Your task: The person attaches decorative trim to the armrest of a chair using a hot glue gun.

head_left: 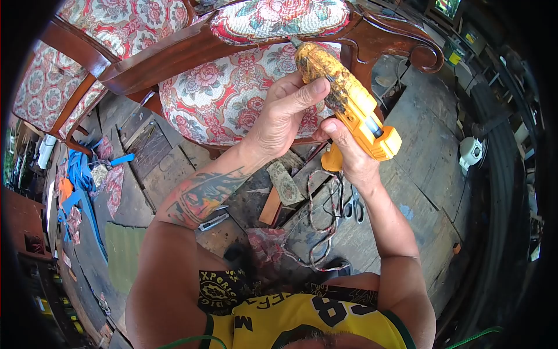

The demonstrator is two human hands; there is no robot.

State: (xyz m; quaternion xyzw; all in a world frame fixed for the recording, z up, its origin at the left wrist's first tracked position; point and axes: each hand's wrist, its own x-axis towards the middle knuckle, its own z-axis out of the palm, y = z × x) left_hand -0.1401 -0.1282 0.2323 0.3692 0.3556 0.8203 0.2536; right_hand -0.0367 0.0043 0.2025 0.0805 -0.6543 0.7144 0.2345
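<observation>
At my far left, blue strips lie loose on the plank floor, and nearer me a small knife rests below my tattooed forearm. Ahead, the carved wooden frame of the chair runs from left to right across my view, with the floral seat on the near side of it. My left hand comes up from the left and is partly closed on the front half of the yellow glue gun: its thumb presses on the stained body, its fingers bend in behind, and I can't see all their tips. The gun's long axis slants, nozzle up and to the left, away from me, its back end down and to the right, towards me. The nozzle is at the lower edge of the oval padded panel, where cloth meets wood; whether it touches or sits just beside that edge, I can't tell. So of my two hands the left is nearer that edge. My right hand is closed around the handle, farther back and lower, its thumb lying up along the gun and its fingers mostly hidden. Below it, a looped cord and a pair of scissors lie on the floor.
</observation>
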